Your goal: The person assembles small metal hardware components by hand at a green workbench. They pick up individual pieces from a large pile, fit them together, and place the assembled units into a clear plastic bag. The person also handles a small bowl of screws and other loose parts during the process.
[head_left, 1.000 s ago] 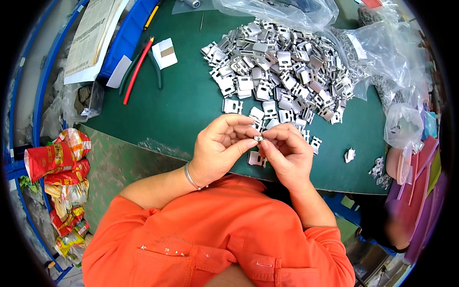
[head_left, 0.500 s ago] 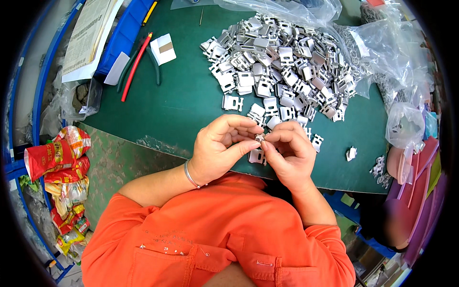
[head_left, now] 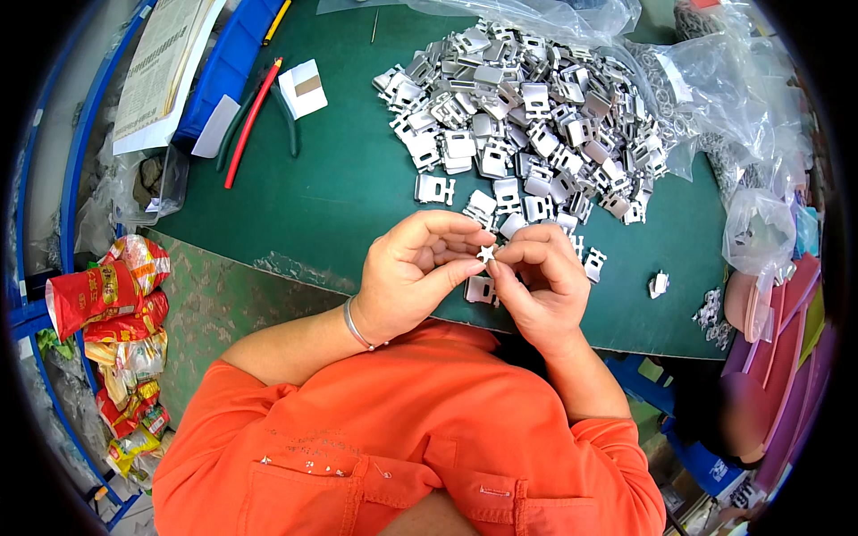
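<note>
Between my two hands is a small star-shaped metal piece [head_left: 485, 254], its bright face turned up. My left hand [head_left: 407, 272] pinches it with thumb and fingertips from one side. From the other side my right hand [head_left: 545, 284] closes on it the same way, fingers curled. Just beyond the fingers spreads a heap of silver metal clasps [head_left: 487, 129], each with a slot and a notched end. A single clasp [head_left: 480, 289] lies under the hands near the table's front edge, partly covered by them.
The green tabletop [head_left: 331, 201] carries red-and-green-handled pliers [head_left: 252, 125], a white card [head_left: 305, 89] and a blue bin [head_left: 237, 67] at left. Right of my hands sit a small metal piece [head_left: 659, 284] and some chain-like parts [head_left: 711, 317]. Clear plastic bags [head_left: 751, 107] crowd the far right.
The small metal piece has turned between my fingertips, so its star shape now shows plainly. Both hands stay almost in place.
</note>
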Demonstrator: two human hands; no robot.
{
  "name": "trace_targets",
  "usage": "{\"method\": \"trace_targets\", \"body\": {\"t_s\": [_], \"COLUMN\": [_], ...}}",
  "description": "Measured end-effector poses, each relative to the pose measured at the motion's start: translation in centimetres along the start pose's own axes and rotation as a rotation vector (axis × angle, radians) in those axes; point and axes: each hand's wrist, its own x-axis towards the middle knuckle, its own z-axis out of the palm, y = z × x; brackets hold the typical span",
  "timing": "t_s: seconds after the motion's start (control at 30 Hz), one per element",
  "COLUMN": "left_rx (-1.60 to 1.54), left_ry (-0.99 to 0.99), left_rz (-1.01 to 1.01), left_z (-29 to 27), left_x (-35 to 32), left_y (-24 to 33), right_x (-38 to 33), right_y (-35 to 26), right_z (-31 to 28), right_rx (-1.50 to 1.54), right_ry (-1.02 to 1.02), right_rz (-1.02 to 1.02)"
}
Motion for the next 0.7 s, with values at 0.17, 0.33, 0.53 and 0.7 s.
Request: {"method": "trace_targets", "body": {"t_s": [0.17, 0.33, 0.53, 0.7], "left_rx": [-0.001, -0.004, 0.018, 0.033], "left_ry": [0.0, 0.003, 0.013, 0.022], "left_rz": [-0.006, 0.012, 0.019, 0.009], "left_z": [0.0, -0.05, -0.08, 0.12], "left_x": [-0.02, -0.04, -0.05, 0.07], "left_y": [-0.06, -0.23, -0.1, 0.15], "right_x": [0.12, -0.15, -0.54, -0.64], "right_y": [0.06, 0.48, 0.83, 0.93], "right_z": [0.01, 0.31, 0.23, 0.41], "right_rx": [-0.029, 0.12, 0.256, 0.368], "right_ry": [-0.002, 0.029, 0.027, 0.03], "right_rz": [-0.04, 0.023, 0.087, 0.113]}}
